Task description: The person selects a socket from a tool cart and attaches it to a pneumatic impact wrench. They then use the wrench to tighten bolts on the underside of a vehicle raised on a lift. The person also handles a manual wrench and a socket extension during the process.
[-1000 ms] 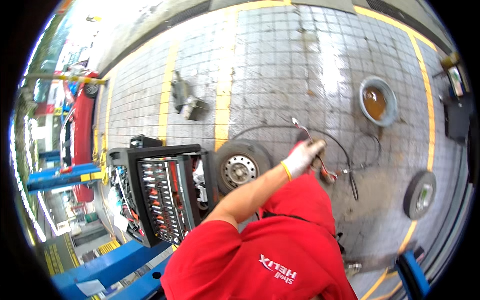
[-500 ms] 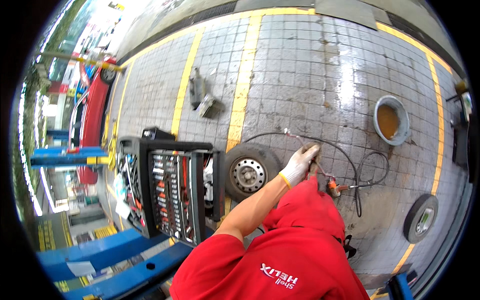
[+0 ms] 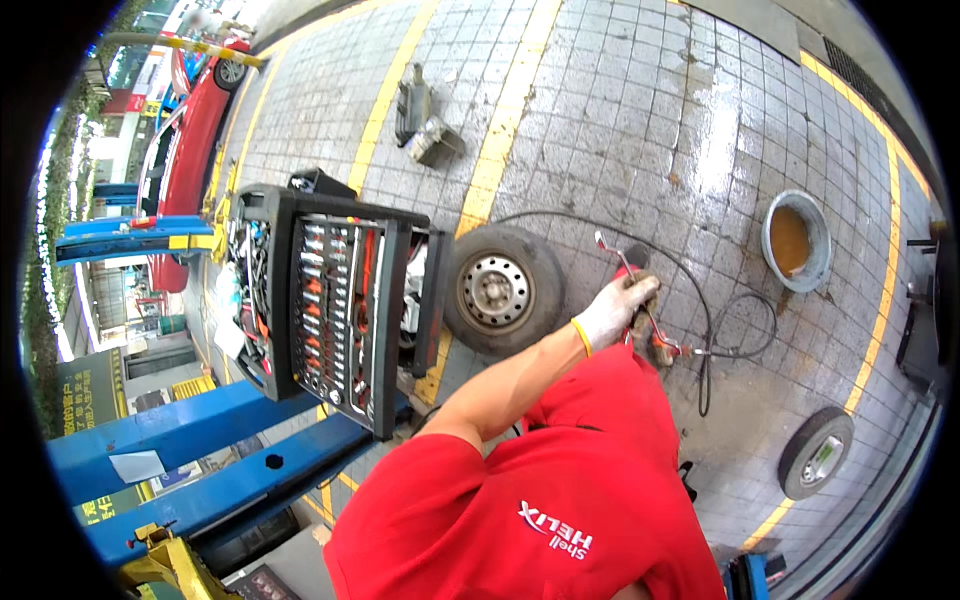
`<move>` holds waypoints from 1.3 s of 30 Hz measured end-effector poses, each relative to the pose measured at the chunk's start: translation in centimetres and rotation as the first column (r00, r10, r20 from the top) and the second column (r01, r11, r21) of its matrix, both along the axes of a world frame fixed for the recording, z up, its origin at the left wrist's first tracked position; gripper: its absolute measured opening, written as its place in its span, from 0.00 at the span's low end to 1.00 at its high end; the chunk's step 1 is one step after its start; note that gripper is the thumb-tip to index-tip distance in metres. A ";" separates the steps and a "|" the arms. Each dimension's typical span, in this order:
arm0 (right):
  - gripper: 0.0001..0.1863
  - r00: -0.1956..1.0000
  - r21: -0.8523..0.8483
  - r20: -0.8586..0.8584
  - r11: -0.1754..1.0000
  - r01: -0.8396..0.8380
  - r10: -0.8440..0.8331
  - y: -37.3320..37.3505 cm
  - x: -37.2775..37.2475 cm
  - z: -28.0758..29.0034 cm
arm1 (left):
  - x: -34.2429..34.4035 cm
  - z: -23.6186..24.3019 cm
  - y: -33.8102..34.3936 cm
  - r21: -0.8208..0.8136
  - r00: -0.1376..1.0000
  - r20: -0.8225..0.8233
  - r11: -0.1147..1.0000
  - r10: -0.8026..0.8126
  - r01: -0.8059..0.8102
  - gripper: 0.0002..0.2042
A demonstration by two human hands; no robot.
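My left hand (image 3: 618, 308), in a white knit glove with a yellow cuff, is closed around the thin stem of an air chuck (image 3: 612, 250). Its red-tipped end points forward and left, past the glove. The stem runs back under my fingers to a reddish fitting (image 3: 686, 349) that joins a black air hose (image 3: 708, 310). Beside that fitting is a brownish, glove-like shape, possibly my right hand; its fingers are not distinguishable. Left of my left hand, a tyre on a silver steel rim (image 3: 494, 290) lies flat, apart from the chuck.
A black tool trolley (image 3: 385, 330) with an open socket tray stands at left, beside blue lift arms (image 3: 200, 430). A basin of brown water (image 3: 795, 242) and another wheel (image 3: 816, 452) are at right. Metal parts (image 3: 425, 120) lie ahead on the tiles. A red car (image 3: 185, 170) stands far left.
The view has shifted, so the floor items sit higher in the picture. My left hand and the air chuck have moved right and nearer me, away from the wheel.
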State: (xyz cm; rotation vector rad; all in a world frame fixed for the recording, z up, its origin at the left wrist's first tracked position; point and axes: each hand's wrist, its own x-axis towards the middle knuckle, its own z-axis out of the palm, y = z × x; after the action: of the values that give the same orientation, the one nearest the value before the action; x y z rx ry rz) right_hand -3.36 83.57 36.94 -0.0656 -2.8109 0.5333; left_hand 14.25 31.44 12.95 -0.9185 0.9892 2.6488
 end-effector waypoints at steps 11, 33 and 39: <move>0.32 0.848 -0.231 -0.359 0.844 -0.485 0.389 -10.9 -2.1 0.2 | 0.9 5.5 1.7 -0.009 0.995 -0.098 1.000 -0.007 0.006 0.35; 0.12 0.607 -0.885 0.396 0.463 0.051 0.690 -28.4 16.9 -12.8 | 5.1 7.8 4.6 -0.178 0.996 0.069 0.981 -0.062 0.073 0.19; 0.09 0.659 -0.834 0.194 0.476 -0.280 0.727 -31.1 17.2 -14.6 | 6.0 6.2 2.4 -0.278 0.989 0.135 0.955 -0.066 0.101 0.17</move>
State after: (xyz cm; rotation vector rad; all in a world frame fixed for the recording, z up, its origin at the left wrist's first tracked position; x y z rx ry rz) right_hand 13.80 52.51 22.38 0.6427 -2.7983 2.1441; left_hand 20.26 33.88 19.16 -1.0576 1.3687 2.3860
